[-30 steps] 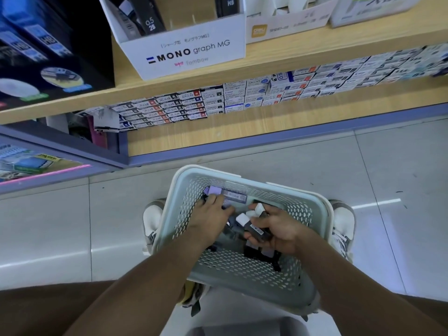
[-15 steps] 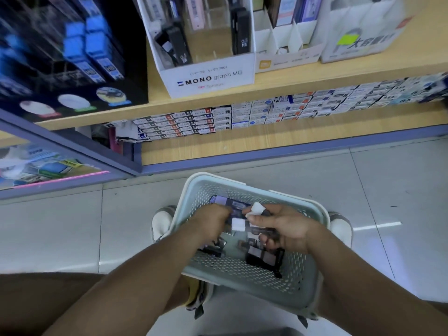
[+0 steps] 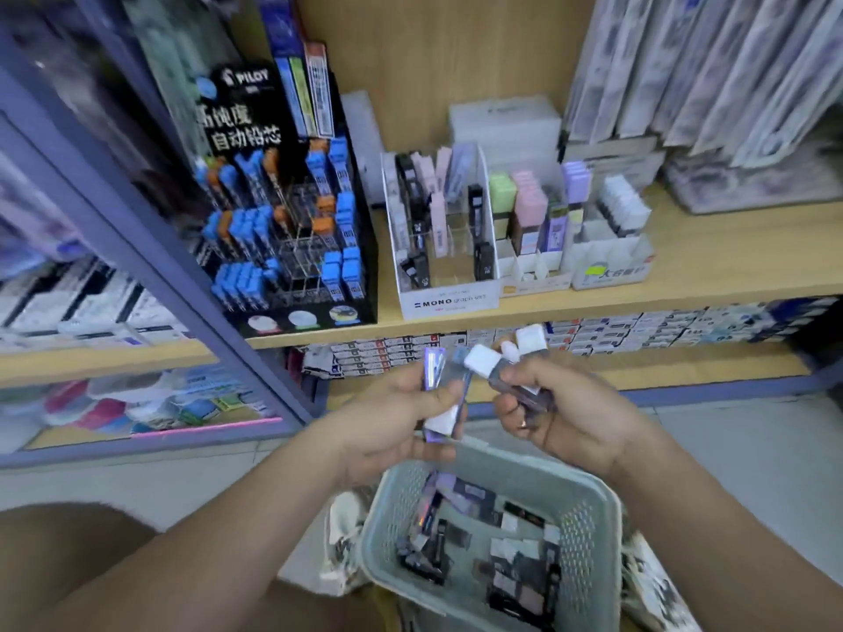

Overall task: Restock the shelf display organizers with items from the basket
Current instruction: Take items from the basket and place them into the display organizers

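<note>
My left hand (image 3: 392, 417) grips a purple lead case (image 3: 440, 394) with a white label, held upright above the basket. My right hand (image 3: 570, 412) grips several dark lead cases with white caps (image 3: 515, 371), fanned upward. Both hands are raised in front of the shelf edge. Below them the pale green perforated basket (image 3: 588, 499) holds several more dark and purple cases (image 3: 474, 535). On the wooden shelf stands the white MONO graph organizer (image 3: 449, 298), partly filled, with pastel-case organizers (image 3: 533, 275) and a white box organizer (image 3: 611, 266) to its right.
A black Pilot lead display (image 3: 292, 221) with blue and orange cases stands left of the organizers. A purple shelf post (image 3: 150, 248) runs diagonally at left. Rows of small boxes (image 3: 638, 330) fill the lower shelf. Hanging packets (image 3: 711, 70) crowd the upper right. My shoes flank the basket.
Both hands have lifted out of the basket with lead cases in them, up to the shelf edge. The view has tilted up, bringing the organizers on the shelf into sight.
</note>
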